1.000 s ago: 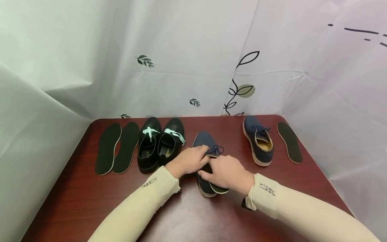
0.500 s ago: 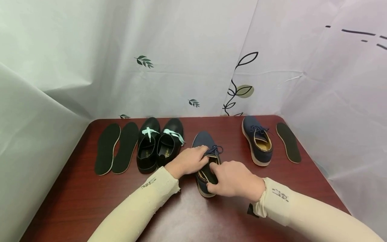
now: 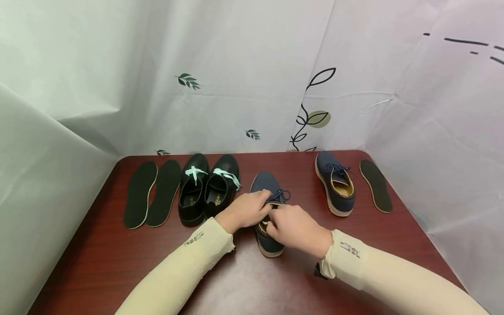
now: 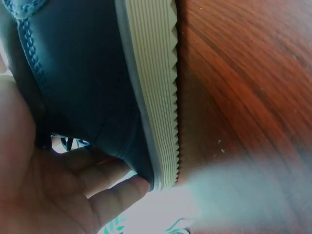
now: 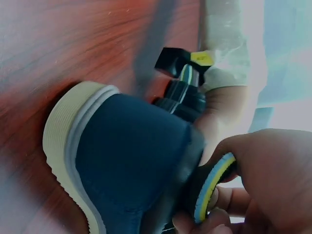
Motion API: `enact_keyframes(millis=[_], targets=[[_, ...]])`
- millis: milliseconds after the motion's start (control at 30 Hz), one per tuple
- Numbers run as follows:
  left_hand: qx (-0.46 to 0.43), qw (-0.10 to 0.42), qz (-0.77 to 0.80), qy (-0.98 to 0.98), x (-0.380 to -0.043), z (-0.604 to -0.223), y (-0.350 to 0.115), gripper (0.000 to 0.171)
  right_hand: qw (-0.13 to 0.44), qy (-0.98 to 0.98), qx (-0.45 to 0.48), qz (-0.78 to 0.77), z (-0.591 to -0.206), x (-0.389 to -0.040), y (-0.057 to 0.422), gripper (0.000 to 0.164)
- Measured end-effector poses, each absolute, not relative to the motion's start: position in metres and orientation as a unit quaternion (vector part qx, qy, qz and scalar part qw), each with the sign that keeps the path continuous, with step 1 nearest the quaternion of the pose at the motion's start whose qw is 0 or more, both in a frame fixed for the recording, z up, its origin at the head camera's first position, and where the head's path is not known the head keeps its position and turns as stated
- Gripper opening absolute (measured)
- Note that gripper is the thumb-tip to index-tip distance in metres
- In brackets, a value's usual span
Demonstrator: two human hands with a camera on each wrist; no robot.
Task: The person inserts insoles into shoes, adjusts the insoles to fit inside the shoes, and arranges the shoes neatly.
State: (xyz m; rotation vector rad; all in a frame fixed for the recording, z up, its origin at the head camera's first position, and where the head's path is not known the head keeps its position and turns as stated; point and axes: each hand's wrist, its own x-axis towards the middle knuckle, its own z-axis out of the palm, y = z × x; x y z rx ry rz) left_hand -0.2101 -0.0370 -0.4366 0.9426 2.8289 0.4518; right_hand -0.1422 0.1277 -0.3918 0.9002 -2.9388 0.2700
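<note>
A navy lace-up shoe stands upright on the table, toe pointing away from me. My left hand grips it near the laces, and in the left wrist view the fingers wrap around the shoe's side by the cream sole. Over the shoe's opening is my right hand. In the right wrist view it pinches an insole with a blue and yellow layered edge, its end standing up at the opening behind the heel collar. The rest of that insole is hidden inside the shoe and behind my fingers.
Two black shoes with mint laces stand left of the navy shoe, with two dark insoles flat beyond them. The other navy shoe stands at back right, beside a single dark insole. White sheeting encloses the table.
My right hand moved slightly right, then back left and forward over the shoe opening. The insole end that stuck out past the heel now sits within the opening. My left hand stayed put.
</note>
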Motion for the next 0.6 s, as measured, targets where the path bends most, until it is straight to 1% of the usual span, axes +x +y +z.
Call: enact_keyframes(millis=[133,267,400,600], targets=[[0.311,0.065,0.152,0.936,-0.211,-0.437,-0.037,0.038,0.068,-0.946,0.307,0.077,-0.4,-0.148,0.125,0.025],[0.309,0.064,0.156,0.936,-0.211,-0.438,-0.036,0.035,0.097,-0.941,0.317,0.065,-0.407,-0.153,0.122,0.023],[0.309,0.061,0.156,0.936,-0.211,-0.439,-0.036,0.034,0.099,-0.941,0.318,0.057,-0.411,-0.154,0.121,0.023],[0.307,0.062,0.158,0.936,-0.211,-0.439,-0.036,0.036,0.086,-0.944,0.315,0.056,-0.41,-0.149,0.122,0.031]])
